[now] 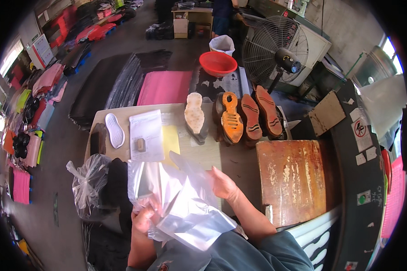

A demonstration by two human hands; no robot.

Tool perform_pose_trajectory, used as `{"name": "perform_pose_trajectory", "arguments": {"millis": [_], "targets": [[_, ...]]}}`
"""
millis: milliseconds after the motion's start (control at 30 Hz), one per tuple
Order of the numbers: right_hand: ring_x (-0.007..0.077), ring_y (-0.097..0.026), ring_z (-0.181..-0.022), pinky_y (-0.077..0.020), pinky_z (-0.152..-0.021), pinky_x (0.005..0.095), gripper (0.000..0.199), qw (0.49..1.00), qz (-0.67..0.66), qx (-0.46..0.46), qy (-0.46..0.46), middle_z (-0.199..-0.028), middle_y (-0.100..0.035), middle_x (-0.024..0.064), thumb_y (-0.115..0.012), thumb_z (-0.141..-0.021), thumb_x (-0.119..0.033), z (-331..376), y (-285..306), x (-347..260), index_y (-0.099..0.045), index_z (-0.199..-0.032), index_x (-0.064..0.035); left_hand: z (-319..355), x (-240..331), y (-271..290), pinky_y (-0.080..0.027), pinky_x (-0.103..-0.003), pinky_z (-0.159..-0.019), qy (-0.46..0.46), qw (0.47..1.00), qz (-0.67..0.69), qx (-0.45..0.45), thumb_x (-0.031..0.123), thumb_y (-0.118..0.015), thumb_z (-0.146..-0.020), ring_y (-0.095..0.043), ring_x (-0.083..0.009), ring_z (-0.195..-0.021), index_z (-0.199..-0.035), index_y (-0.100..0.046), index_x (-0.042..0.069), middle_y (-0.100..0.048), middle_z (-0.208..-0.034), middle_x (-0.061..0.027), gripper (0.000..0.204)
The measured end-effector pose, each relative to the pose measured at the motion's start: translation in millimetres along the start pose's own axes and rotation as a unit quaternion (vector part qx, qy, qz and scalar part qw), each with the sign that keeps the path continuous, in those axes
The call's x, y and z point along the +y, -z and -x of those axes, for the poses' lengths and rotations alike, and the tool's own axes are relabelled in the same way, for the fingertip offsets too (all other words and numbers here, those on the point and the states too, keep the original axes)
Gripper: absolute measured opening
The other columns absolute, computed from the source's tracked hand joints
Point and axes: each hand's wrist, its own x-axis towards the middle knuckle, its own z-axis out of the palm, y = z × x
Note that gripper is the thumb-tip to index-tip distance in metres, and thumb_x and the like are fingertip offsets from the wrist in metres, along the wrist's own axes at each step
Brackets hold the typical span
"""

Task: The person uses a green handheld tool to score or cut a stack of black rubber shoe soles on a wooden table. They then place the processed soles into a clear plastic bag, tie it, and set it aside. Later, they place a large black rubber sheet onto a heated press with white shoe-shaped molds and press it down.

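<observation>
A clear plastic bag (185, 203) is spread, creased and shiny, between my hands at the table's near edge and over my lap. My left hand (144, 217) grips its lower left side with the fingers closed, partly seen through the film. My right hand (224, 184) is at the bag's upper right edge, thumb up; the film hides some of its fingers, which seem to pinch the edge. Just beyond the bag are a paper pad (146, 131) with a small brown block (140, 145) on it and a yellow sheet (171, 139).
Sole-shaped pieces, white (115, 131), cream (195, 113), orange (231, 118) and reddish (251, 118), lie along the table. A worn wooden board (291, 180) is at right. A knotted plastic bag (89, 180) sits at left. Beyond stand a red basin (218, 63) and a fan (276, 52).
</observation>
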Motion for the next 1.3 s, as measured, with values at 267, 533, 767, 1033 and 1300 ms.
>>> {"name": "perform_pose_trajectory", "arguments": {"millis": [267, 533, 767, 1033, 1300], "targets": [[0.0098, -0.064, -0.079, -0.0561, -0.069, 0.0266, 0.017, 0.937, 0.079, 0.206, 0.270, -0.094, -0.066, -0.0020, -0.076, -0.097, -0.027, 80.8, -31.8, -55.9, -0.069, -0.106, -0.0132, -14.8, 5.5, 36.6, -0.055, -0.032, -0.090, 0.116, 0.992, -0.003, 0.057, 0.005, -0.060, -0.098, -0.072, -0.0219, -0.098, -0.114, -0.073, -0.007, -0.075, -0.108, -0.0141, 0.024], [0.0056, -0.058, -0.069, -0.0457, -0.060, 0.0194, 0.009, 0.807, 0.302, 0.266, 0.432, -0.085, -0.068, -0.0014, -0.073, -0.099, -0.009, 130.8, -109.3, -86.3, -0.071, -0.090, -0.0067, -25.8, -8.4, 12.3, -0.046, -0.043, -0.112, -0.201, 0.838, -0.482, 0.159, 0.011, -0.076, -0.094, -0.057, -0.0369, -0.136, -0.147, -0.056, -0.002, -0.060, -0.146, -0.0221, 0.058], [0.0053, -0.059, -0.070, -0.0479, -0.062, 0.0248, 0.020, 0.705, 0.596, 0.206, 0.324, -0.078, -0.068, -0.0011, -0.087, -0.086, -0.003, 65.8, -162.6, 0.7, -0.067, -0.086, -0.0061, -22.6, -13.2, -40.2, -0.048, -0.025, -0.073, 0.166, 0.975, -0.078, -0.124, 0.025, -0.072, -0.105, -0.058, -0.0054, -0.086, -0.120, -0.071, 0.000, -0.067, -0.093, 0.0011, 0.029], [0.0050, -0.061, -0.078, -0.0496, -0.071, 0.0227, 0.023, 0.860, 0.421, 0.136, 0.252, -0.086, -0.070, -0.0047, -0.089, -0.087, -0.006, 46.6, -170.0, 8.9, -0.067, -0.091, -0.0078, -10.8, -26.9, -18.4, -0.041, -0.021, -0.068, 0.104, 0.993, -0.053, -0.001, 0.023, -0.069, -0.107, -0.051, -0.0023, -0.074, -0.102, -0.075, 0.001, -0.060, -0.079, 0.0062, 0.023], [0.0112, -0.066, -0.075, -0.0543, -0.073, 0.0255, 0.012, 0.835, 0.429, 0.222, 0.262, -0.090, -0.072, -0.0021, -0.078, -0.088, -0.005, 59.3, -129.9, -4.7, -0.068, -0.094, -0.0089, -27.7, -12.2, 31.8, -0.050, -0.024, -0.075, 0.025, 0.978, -0.001, 0.206, 0.017, -0.070, -0.105, -0.062, -0.0073, -0.081, -0.101, -0.075, -0.003, -0.071, -0.085, -0.0013, 0.021]]}}
